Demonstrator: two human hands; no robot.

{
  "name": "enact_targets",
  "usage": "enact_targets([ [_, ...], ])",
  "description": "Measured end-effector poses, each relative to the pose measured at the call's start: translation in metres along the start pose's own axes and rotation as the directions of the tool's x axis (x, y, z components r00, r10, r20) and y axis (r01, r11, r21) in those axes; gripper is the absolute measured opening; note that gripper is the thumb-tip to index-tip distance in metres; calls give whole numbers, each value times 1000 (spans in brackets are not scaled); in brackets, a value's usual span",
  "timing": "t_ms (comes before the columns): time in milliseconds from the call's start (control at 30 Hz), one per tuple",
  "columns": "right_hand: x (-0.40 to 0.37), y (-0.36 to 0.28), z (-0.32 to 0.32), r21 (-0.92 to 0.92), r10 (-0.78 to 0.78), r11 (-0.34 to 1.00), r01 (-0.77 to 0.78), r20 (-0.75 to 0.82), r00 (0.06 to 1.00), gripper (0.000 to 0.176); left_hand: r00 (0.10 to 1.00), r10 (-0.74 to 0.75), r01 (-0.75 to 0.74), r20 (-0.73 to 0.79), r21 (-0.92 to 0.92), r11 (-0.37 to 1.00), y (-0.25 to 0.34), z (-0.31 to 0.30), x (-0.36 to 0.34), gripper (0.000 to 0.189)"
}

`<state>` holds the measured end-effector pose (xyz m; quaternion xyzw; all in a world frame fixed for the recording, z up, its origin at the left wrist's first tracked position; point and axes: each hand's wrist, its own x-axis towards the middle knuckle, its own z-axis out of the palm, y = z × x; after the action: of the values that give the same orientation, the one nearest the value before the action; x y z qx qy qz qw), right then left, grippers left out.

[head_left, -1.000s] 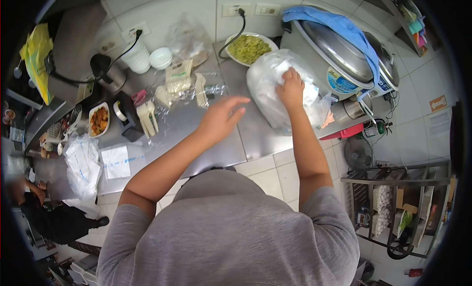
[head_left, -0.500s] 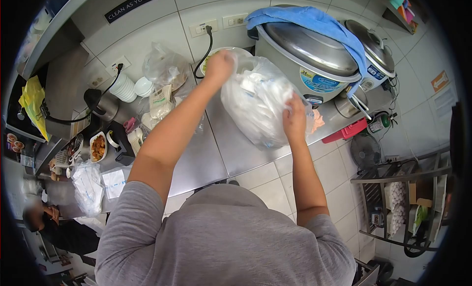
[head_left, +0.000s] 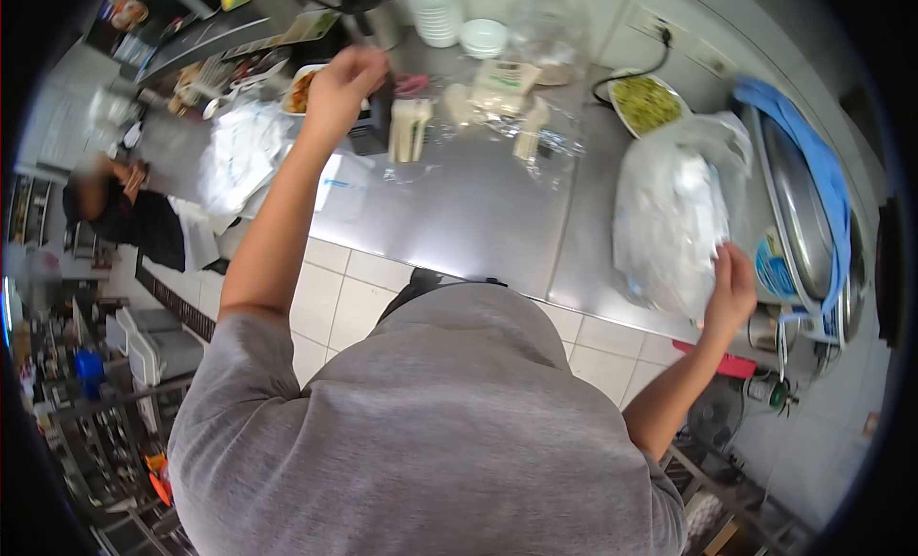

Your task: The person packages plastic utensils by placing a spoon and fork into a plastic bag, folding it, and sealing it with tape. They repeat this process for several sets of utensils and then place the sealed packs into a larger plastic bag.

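Observation:
My left hand [head_left: 346,86] hangs over the back left of the steel counter [head_left: 449,207], beside a white dish of orange-brown food [head_left: 302,89]. Its fingers are loosely bent and apart, with nothing seen in them. A clear plastic bag full of white plastic [head_left: 669,217] stands on the counter at the right. My right hand [head_left: 732,279] is at the bag's right edge, fingers loosely stretched and not wrapped round it. Between the hands lie packs of wooden cutlery [head_left: 409,133] and other small wrapped items [head_left: 502,86].
Behind the bag are a dish of green food [head_left: 647,105] and a rice cooker [head_left: 798,193] with a blue towel [head_left: 822,164]. Stacked white bowls [head_left: 436,19] stand at the back. White plastic bags [head_left: 244,152] lie at the left. Another person [head_left: 129,207] stands at far left.
My left hand has left the bag's top and moved left across the counter. My right hand remains beside the bag. The view has turned left, so the bag now appears further right.

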<state>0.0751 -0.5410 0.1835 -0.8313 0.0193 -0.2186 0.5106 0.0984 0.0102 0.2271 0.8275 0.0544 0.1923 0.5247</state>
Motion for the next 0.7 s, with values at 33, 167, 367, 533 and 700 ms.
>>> enact_targets([
  [33, -13, -11, 5, 58, 39, 998, -37, -40, 998, 22, 999, -14, 29, -45, 337, 941, -77, -41, -3, 19],
  [167, -46, -78, 97, 297, 121, 945, -135, 66, 990, 18, 989, -142, 143, -49, 604, 784, -167, -47, -111, 23],
  [367, -121, -114, 299, 104, 239, 826, -554, 826, 511, 20, 926, -375, 340, 50, 322, 884, -207, -29, -140, 19],
  [533, -178, -106, 401, -177, 482, 650, -739, 849, 219, 27, 768, -464, 599, 442, -238, 765, -173, -21, -142, 14],
  [700, -191, -86, 413, 38, 378, 703, -710, 826, 418, 18, 760, -487, 645, 431, -412, 643, -185, -42, -138, 11],
])
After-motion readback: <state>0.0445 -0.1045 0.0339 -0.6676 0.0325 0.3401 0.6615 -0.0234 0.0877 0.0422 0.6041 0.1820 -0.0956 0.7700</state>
